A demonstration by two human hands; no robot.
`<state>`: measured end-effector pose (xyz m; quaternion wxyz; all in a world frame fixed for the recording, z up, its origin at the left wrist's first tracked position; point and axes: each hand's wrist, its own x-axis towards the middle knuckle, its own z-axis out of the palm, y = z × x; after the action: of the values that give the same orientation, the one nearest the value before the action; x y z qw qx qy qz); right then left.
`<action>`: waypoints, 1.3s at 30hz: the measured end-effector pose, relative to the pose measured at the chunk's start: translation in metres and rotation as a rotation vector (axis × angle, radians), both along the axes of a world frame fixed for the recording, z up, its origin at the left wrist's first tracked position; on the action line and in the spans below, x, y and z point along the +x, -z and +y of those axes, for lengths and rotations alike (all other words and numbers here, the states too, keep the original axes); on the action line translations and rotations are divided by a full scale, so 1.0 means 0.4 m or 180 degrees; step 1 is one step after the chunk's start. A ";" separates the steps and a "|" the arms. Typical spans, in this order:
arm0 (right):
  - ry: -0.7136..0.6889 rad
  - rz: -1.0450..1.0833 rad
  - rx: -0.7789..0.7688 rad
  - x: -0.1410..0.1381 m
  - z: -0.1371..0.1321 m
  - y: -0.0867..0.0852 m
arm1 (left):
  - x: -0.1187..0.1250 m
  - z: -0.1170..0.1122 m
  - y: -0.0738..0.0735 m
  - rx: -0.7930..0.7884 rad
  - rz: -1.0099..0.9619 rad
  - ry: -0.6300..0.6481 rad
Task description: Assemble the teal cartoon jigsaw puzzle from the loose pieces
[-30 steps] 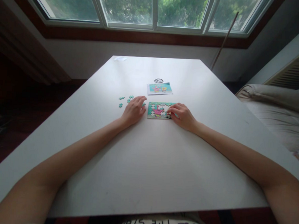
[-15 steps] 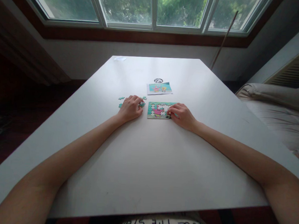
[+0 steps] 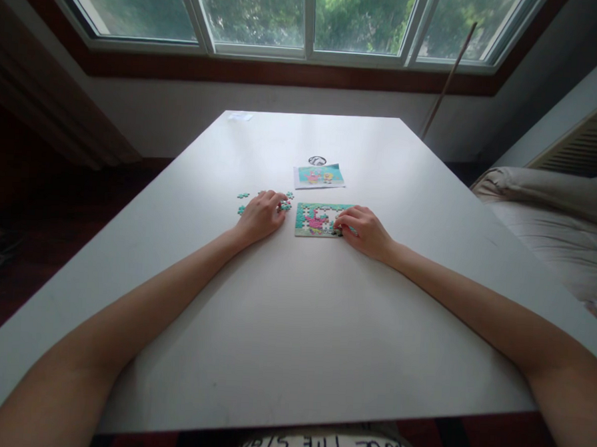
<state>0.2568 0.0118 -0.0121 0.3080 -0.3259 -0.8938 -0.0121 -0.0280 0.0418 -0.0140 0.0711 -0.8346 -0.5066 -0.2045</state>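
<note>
A partly filled jigsaw puzzle (image 3: 305, 232) lies flat in its tray at mid-table, with pink and teal pieces in place and white gaps near its centre and right. My right hand (image 3: 363, 230) rests over the tray's right side. Its fingers are bent together at a puzzle piece, mostly hidden beneath them. To the tray's left, my left hand (image 3: 260, 216) hovers low over loose puzzle pieces (image 3: 285, 205), its curved fingers and thumb apart around them. More loose pieces (image 3: 242, 210) lie beyond that hand's left side.
Behind the tray lies a picture sheet (image 3: 321, 176) with pink and yellow figures on teal. Just past it is a small black-and-white oval (image 3: 317, 161). A pale scrap (image 3: 240, 116) sits at the white table's (image 3: 273, 329) far left corner. A stick (image 3: 449, 81) leans by the window.
The fingers of my left hand have shifted slightly over the loose pieces. My right hand stays at the same spot on the puzzle.
</note>
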 end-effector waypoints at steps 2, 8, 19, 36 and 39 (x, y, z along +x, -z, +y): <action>-0.0004 0.0014 -0.0019 0.000 0.000 0.000 | 0.000 0.000 -0.001 -0.0016 -0.0035 0.0025; -0.0032 0.0032 0.0066 0.001 0.001 0.000 | -0.001 -0.002 -0.003 -0.0067 -0.0192 0.0098; -0.0038 0.0008 -0.0005 0.000 0.002 0.002 | -0.004 -0.004 -0.002 0.0106 -0.0113 -0.0237; -0.0007 0.0014 -0.0083 -0.001 -0.002 -0.002 | 0.008 -0.021 -0.014 0.0114 0.0085 -0.0189; -0.0010 0.0010 -0.0138 0.000 -0.001 -0.002 | 0.005 -0.018 -0.014 0.0088 0.0045 -0.0127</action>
<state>0.2568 0.0112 -0.0115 0.3023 -0.3312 -0.8938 0.0084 -0.0259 0.0346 -0.0085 0.0903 -0.8247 -0.5197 -0.2041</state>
